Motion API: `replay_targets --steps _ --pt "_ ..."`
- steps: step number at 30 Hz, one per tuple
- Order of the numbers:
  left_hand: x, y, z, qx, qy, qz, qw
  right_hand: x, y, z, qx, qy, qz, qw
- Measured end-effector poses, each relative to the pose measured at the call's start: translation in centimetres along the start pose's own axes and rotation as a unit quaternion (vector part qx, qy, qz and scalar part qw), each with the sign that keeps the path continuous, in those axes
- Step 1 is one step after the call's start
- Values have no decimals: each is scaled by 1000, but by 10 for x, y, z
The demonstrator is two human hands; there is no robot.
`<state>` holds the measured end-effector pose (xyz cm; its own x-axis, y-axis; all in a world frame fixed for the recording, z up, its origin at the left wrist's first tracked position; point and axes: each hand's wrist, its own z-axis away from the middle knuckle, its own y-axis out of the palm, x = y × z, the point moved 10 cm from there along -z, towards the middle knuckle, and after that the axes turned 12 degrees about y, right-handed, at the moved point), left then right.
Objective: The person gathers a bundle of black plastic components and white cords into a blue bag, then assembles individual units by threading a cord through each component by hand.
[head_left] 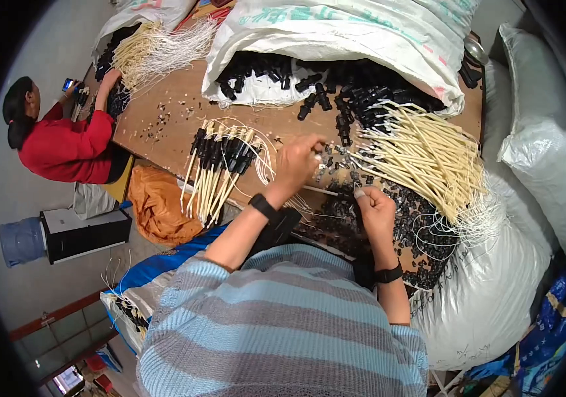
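Observation:
My left hand [297, 162] is over the wooden table, fingers curled together near some small dark pieces. Whatever is between its fingertips is too small to name. Closed in a pinch, my right hand [376, 210] is beside a heap of small black pieces [422, 212]; what it grips I cannot make out. A thin pale rod [319, 190] runs between the hands. Left of my left hand lies a row of cream rods with black sleeves [222, 162] and white strings. To the upper right of my right hand is a big bundle of plain cream rods [428, 155].
A white woven sack [336, 33] at the table's far side spills black plastic sockets [322, 98]. Full white sacks [494, 284] stand at the right. A person in red [74, 142] sits at far left, near another stringed bundle [137, 53]. An orange bag [160, 205] lies below the table edge.

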<state>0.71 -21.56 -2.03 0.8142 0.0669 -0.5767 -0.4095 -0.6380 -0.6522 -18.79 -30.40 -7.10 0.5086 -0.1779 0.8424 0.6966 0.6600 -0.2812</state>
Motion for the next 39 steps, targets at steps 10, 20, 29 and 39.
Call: replay_targets --steps 10,20,29,39 --pt "-72 2 4 -6 40 156 987 23 29 1 75 -20 -133 988" --pt "-42 24 26 33 -68 149 986 30 11 13 -10 -104 -26 994" --pt "-34 4 17 35 -100 163 981 31 8 15 42 -99 -125 986" --pt "-64 10 9 165 47 221 960 68 -3 36 23 -234 67 970"
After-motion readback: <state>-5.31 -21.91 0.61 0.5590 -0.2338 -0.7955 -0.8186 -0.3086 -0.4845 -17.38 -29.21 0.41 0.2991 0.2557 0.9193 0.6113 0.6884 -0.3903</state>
